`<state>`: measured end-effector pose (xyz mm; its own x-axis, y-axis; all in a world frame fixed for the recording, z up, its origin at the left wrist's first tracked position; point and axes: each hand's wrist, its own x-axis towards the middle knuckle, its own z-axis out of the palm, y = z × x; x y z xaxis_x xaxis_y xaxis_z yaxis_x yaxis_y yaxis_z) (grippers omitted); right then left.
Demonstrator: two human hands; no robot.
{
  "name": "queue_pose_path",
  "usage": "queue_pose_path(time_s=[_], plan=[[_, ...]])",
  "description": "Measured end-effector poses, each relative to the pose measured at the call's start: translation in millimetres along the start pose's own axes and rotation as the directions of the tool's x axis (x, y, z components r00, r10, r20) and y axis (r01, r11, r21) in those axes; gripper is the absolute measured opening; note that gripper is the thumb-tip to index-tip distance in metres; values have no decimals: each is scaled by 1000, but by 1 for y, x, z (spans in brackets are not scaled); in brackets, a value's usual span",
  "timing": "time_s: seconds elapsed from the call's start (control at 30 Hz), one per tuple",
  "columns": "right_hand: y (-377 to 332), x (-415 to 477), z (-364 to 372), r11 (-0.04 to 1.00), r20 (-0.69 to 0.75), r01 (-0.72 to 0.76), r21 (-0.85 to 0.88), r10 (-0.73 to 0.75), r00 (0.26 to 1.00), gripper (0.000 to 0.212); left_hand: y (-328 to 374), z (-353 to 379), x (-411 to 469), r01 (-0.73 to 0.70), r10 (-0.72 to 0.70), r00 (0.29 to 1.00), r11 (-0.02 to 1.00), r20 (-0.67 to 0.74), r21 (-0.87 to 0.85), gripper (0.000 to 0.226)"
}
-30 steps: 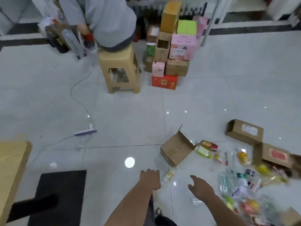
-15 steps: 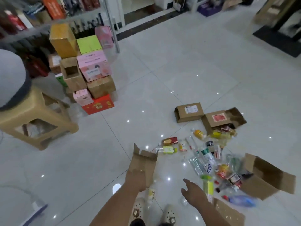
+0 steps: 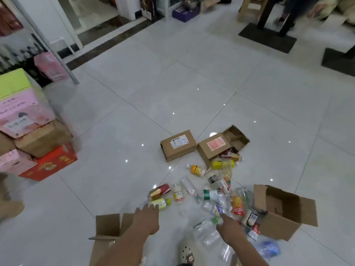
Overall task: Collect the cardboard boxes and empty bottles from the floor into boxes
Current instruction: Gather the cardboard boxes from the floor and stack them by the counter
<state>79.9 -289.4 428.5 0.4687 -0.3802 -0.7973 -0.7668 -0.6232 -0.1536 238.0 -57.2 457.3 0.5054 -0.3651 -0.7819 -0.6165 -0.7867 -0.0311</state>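
Fingers of the left hand, straight and holding nothing, nearly touch the small yellow-green bottle lying crosswise just ahead on the floor; the right hand, likewise empty, points at clear bottles farther right.

I see glossy white tile floor. Loose bottles scattered near me. Closed labelled box just beside red-labelled box; open box right; red carton left; black mat far.
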Motion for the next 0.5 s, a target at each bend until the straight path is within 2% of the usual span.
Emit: queue_pose_path(time_s=[0.2,0.33,0.4,0.5], plan=[[-1,115,-2,982,-41,-4,187,12,999,55,0,19,118,83,-84,996,994,-24,-65,67],[-9,245,26,903,-125,8,430,51,991,51,6,57,250,151,-176,982,947,-65,-282,76],[-12,316,40,854,-202,43,518,73,977,48,4,79,329,157,-230,967,872,-105,-465,82],[-15,418,46,778,-364,132,614,130,922,46,-1,101,441,51,-309,936,595,-170,-802,98]])
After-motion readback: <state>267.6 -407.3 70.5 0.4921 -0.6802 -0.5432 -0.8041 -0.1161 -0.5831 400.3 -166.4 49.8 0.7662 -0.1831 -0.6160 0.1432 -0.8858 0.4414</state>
